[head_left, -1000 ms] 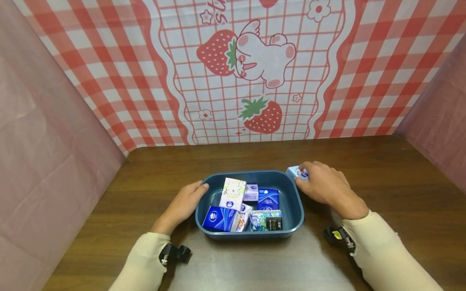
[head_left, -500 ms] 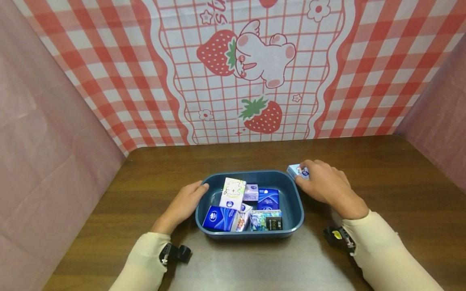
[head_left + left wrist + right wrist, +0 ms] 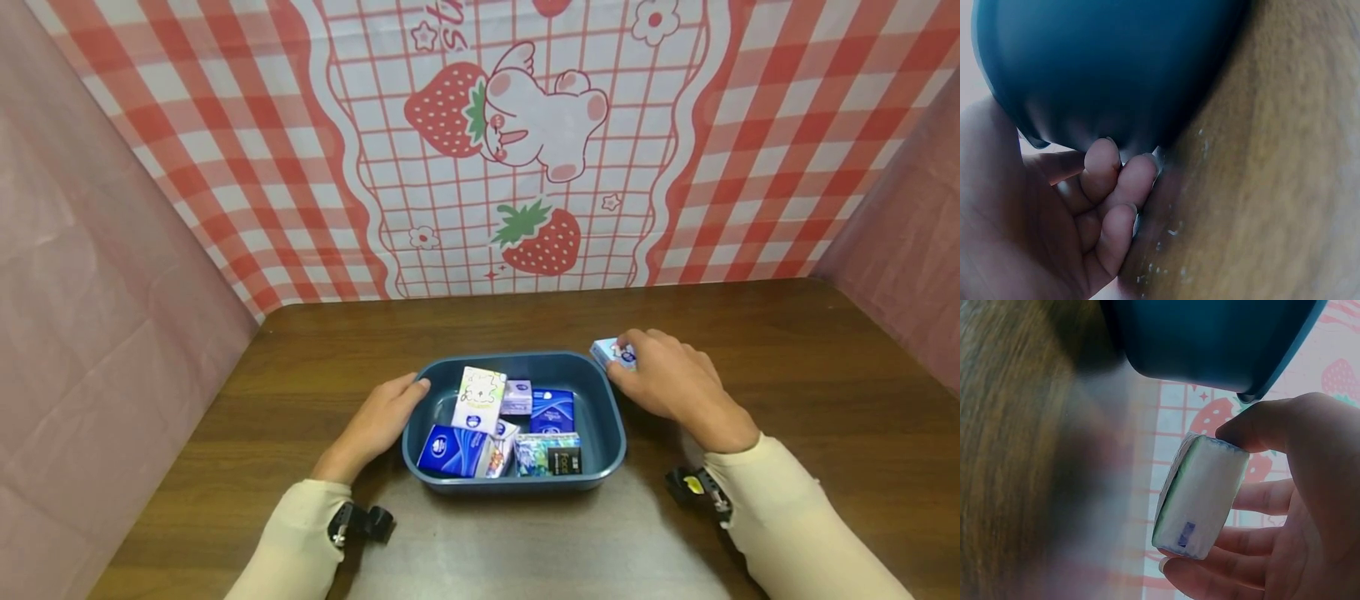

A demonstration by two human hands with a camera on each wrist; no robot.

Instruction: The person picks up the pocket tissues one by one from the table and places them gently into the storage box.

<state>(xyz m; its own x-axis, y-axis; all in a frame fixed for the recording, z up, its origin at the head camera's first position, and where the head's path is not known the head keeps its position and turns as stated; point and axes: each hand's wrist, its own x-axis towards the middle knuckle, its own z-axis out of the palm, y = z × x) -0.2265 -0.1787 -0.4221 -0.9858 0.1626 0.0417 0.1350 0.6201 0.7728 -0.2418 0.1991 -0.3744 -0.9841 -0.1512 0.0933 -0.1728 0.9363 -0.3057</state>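
Observation:
A dark blue plastic basin stands on the table. My left hand holds its left side, the thumb over the rim and the other fingers curled against the outer wall in the left wrist view. Just outside the basin's far right corner, my right hand pinches a light blue tissue pack between thumb and fingers. In the right wrist view this tissue pack shows a whitish side and appears off the table. Inside the basin lie a white tissue pack, a blue one, a green-blue one and several others.
Brown wooden table surrounds the basin. Behind it hangs a red checked cloth with strawberries, and pink cloths flank both sides. Each wrist carries a black camera.
Hardly anything differs. The light blue tissue pack has shifted very slightly upward in the head view, still in my right hand; my left hand and the basin stay put.

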